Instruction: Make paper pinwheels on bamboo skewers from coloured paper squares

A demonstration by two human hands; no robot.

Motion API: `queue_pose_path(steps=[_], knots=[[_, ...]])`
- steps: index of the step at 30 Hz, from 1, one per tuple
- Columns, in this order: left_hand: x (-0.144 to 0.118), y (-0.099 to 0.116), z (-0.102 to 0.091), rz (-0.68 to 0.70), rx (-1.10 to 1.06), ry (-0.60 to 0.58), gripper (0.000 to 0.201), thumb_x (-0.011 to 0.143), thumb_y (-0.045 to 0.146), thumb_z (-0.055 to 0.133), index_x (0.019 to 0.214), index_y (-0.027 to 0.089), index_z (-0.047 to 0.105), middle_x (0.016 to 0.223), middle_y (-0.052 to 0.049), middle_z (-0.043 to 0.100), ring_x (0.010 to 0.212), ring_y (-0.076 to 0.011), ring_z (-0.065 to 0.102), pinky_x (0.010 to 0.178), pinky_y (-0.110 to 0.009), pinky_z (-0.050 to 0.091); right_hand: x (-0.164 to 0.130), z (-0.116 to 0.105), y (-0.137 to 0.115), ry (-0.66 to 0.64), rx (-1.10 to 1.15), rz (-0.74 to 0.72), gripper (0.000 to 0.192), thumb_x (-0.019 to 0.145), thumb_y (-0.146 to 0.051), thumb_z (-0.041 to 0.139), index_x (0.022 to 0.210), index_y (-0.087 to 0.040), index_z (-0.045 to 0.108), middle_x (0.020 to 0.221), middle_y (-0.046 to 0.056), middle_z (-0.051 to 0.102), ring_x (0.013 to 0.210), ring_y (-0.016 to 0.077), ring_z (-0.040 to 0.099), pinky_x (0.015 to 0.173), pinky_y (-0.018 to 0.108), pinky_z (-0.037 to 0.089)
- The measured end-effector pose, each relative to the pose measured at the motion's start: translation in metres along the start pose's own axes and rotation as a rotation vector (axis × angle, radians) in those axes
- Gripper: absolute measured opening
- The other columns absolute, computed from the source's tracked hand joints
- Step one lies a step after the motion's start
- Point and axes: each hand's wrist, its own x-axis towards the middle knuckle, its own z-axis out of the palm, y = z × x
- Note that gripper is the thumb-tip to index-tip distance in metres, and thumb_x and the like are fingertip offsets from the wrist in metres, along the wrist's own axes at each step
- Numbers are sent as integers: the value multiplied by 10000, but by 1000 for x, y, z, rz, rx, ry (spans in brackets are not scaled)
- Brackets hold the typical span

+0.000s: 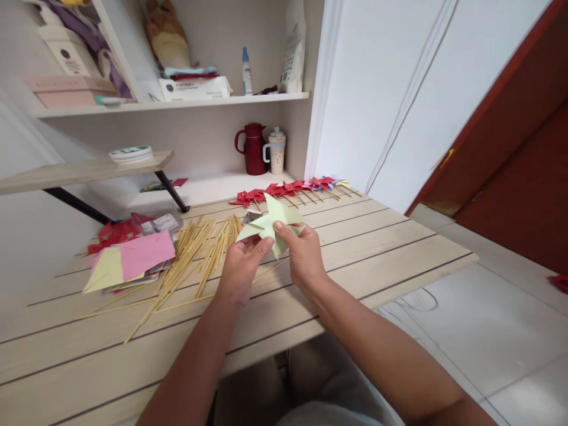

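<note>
A row of finished red pinwheels (284,190), with a few pink and purple ones at its right end, lies along the far edge of the table (377,248), above the middle of the frame. Plenty is left, I'd judge: a heap of wooden sticks (195,251) sits left of center, and pink and yellow paper sheets (133,260) lie further left. At center, both hands work on 1 pale green pinwheel (270,225), held above the table and not yet on a stick. The left hand (242,266) pinches its lower left point, fingers nearly shut. The right hand (304,254) curls around its middle, thumb pressing the center.
</note>
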Motion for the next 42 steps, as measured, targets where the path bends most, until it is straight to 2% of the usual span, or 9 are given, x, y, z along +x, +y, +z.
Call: queue_pose_path(steps=[5, 13, 20, 26, 30, 33, 37, 40, 42], knots=[[0, -2, 0, -1, -11, -25, 438, 719, 292, 887, 1125, 181, 766, 1212, -116, 760, 1178, -273, 682, 1080, -404, 475, 0, -1, 3, -1, -2, -23, 310, 672, -421, 880, 748, -170, 714, 722, 24, 728, 656, 154, 631, 603, 275, 491], [0, -1, 3, -7, -104, 137, 390, 664, 289, 918, 1007, 155, 790, 1067, -112, 795, 1117, -255, 710, 1071, -393, 476, -2, 3, 5, -66, -46, -23, 307, 712, -435, 848, 855, -175, 771, 845, 57, 779, 727, 185, 666, 664, 299, 537], [2, -4, 1, -6, -73, 244, 321, 648, 327, 921, 890, 151, 803, 932, -85, 805, 902, -206, 737, 940, -354, 535, -4, 2, 8, -127, -16, -29, 251, 762, -395, 831, 867, -183, 747, 837, 24, 762, 711, 154, 648, 688, 282, 527], [0, 1, 5, 8, -89, 212, 357, 638, 323, 930, 926, 150, 807, 964, -92, 806, 940, -216, 735, 953, -359, 530, -6, 3, 6, -139, -35, -27, 281, 761, -426, 823, 866, -187, 719, 815, 20, 752, 732, 174, 659, 684, 288, 523], [0, 8, -1, -30, -85, 244, 354, 622, 330, 940, 877, 131, 797, 898, -96, 803, 875, -207, 736, 911, -343, 542, -4, 5, 3, -159, -23, 4, 305, 778, -461, 790, 933, -215, 700, 826, 8, 748, 747, 176, 666, 688, 285, 524], [9, 18, -18, -66, -99, 275, 319, 635, 306, 932, 839, 111, 782, 866, -101, 795, 818, -183, 728, 843, -303, 553, 13, 4, 3, -129, 18, 67, 327, 773, -483, 781, 925, -221, 657, 782, -16, 725, 683, 140, 653, 681, 267, 529], [34, 38, -50, -99, -141, 380, 212, 671, 177, 892, 815, 103, 755, 841, -96, 782, 726, -160, 712, 713, -262, 562, 63, 6, 5, -118, 29, 234, 355, 790, -481, 741, 1002, -228, 612, 728, 0, 727, 601, 152, 661, 598, 280, 517], [52, 51, -66, -123, -178, 432, 173, 699, 82, 844, 840, 106, 747, 852, -98, 782, 695, -161, 711, 682, -267, 578, 104, 11, 3, -3, -42, 103, 296, 790, -453, 719, 894, -229, 556, 680, -16, 683, 536, 146, 617, 533, 277, 476], [58, 56, -70, -111, -178, 412, 165, 700, 70, 842, 832, 101, 748, 835, -96, 778, 683, -154, 707, 670, -254, 581, 119, 11, -1, 51, -55, 5, 276, 811, -434, 704, 865, -241, 514, 603, -71, 595, 481, 114, 529, 495, 243, 400]])
